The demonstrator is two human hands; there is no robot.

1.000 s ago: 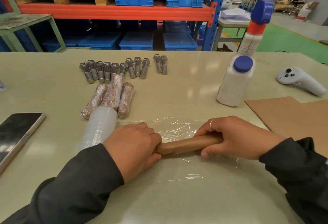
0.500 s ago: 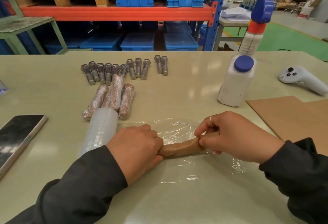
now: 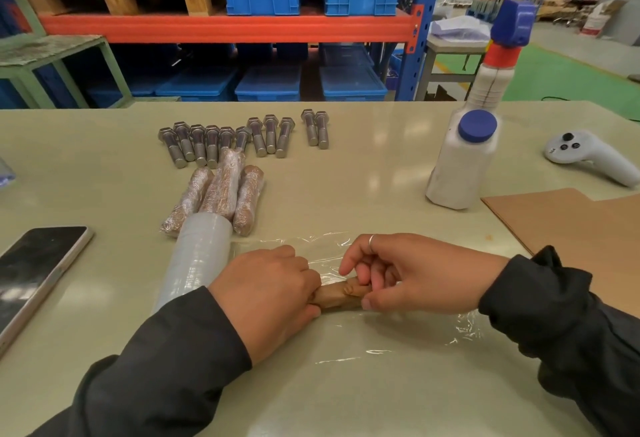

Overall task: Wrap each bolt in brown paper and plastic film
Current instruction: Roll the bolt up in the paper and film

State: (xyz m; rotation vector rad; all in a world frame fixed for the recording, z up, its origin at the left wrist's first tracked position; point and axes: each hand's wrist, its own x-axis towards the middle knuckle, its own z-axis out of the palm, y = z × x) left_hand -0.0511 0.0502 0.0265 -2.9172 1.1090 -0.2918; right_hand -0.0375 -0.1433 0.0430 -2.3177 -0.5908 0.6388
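Bolts are at 3 stages on this table. 1 bolt rolled in brown paper (image 3: pixel 337 296) lies crosswise near the front edge, on a spread sheet of clear plastic film (image 3: pixel 398 339). The left hand (image 3: pixel 266 294) is curled round its left end, and the right hand (image 3: pixel 412 274) pinches its right part between thumb and bent fingers, so only a short middle stretch of paper shows. By my reading the paper layer is finished on this one and the film layer is only starting, since the sheet lies mostly flat under and around it.

Just beyond the left hand sits the grey roll of plastic film (image 3: pixel 199 260), pointing away from the person. Past its far end lie 3 finished bundles wrapped in brown paper and film (image 3: pixel 221 194), side by side and touching. Behind them is a row of bare steel hex bolts (image 3: pixel 242 137); I count about 11, though the overlap makes that uncertain. So roughly 3 are done, 1 is in hand and most remain.

Flat sheets of brown paper (image 3: pixel 568 232) wait at the right. Also on the pale green table (image 3: pixel 363 177) are a white bottle with a blue cap (image 3: pixel 462 163), a white handheld controller (image 3: pixel 585 156) and a dark smartphone (image 3: pixel 34 270).
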